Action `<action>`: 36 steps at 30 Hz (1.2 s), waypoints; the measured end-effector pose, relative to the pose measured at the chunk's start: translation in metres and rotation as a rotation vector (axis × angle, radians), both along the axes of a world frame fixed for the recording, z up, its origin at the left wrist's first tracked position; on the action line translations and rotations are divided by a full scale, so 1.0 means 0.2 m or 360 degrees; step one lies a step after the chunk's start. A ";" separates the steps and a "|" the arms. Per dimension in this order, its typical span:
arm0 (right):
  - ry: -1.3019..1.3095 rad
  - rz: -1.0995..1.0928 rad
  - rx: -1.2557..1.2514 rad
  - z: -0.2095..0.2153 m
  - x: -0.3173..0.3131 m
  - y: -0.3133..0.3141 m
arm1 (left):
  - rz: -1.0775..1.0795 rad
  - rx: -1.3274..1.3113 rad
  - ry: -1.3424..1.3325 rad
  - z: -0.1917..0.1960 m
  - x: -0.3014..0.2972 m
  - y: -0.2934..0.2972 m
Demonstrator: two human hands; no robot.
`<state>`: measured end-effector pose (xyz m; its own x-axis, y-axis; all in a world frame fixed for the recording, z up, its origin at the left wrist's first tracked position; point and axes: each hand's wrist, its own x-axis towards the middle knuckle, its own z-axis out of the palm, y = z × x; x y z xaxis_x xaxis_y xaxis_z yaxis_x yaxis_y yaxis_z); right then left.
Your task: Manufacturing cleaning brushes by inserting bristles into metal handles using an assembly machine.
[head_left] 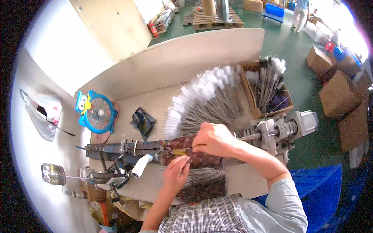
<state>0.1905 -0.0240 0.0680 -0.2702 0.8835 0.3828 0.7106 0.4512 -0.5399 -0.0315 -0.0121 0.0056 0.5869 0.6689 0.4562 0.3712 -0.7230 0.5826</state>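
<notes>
Your small brass-coloured piece [179, 151] lies on the dotted maroon cloth [208, 159], nearer the near edge of the workbench [248, 178] than the far one, its long axis running roughly left to right, in line with the metal rail [112, 151] to its left. From your right hand [215, 140] it lies just to the left, and from your left hand [176, 174] just beyond the fingertips, so your left looks marginally nearer. Your right thumb and fingers are drawn together by its right end; your left ones are bunched along its near side. You cannot tell here whether either is clamped on it. Behind the cloth, a fan of white-tipped wire brushes [202, 95] spreads toward the far edge; on the near side, a bundle of thin wires [200, 176] lies by your apron. A motor unit [305, 122] stands at the right edge, and a blue toy-shaped fan [100, 113] toward the far left corner.
</notes>
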 end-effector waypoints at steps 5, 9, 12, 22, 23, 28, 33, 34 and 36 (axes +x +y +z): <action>0.0046 -0.0025 0.0084 -0.15 -0.27 0.19 | 0.0445 -0.1582 -0.0631 -0.02 -0.19 -0.04; -0.0099 -0.0192 -0.0022 -0.18 -0.44 0.26 | 0.0529 -0.2143 -0.1286 -0.07 -0.36 0.06; -0.0109 -0.0224 -0.0053 -0.19 -0.49 0.28 | 0.0311 -0.2316 -0.1617 -0.03 -0.37 0.12; -0.0154 -0.0226 -0.0020 -0.12 -0.42 0.22 | 0.0624 -0.1016 0.0328 -0.15 -0.22 0.19; -0.0039 -0.0210 0.0133 -0.11 -0.40 0.19 | 0.0542 -0.1248 -0.0123 -0.25 -0.23 0.18; 0.0090 -0.0229 0.0310 -0.16 -0.26 -0.03 | 0.0363 -0.1980 -0.1226 -0.18 -0.07 0.09; -0.0092 -0.0087 -0.0115 -0.38 -0.33 0.00 | 0.0480 -0.1557 -0.0624 -0.20 -0.09 0.14; 0.0042 -0.0152 0.0028 -0.43 -0.37 0.04 | 0.0512 -0.1384 -0.0302 -0.20 -0.12 0.14; -0.0028 -0.0240 0.0123 -0.56 -0.42 0.13 | 0.0576 -0.1331 -0.0157 -0.18 -0.16 0.15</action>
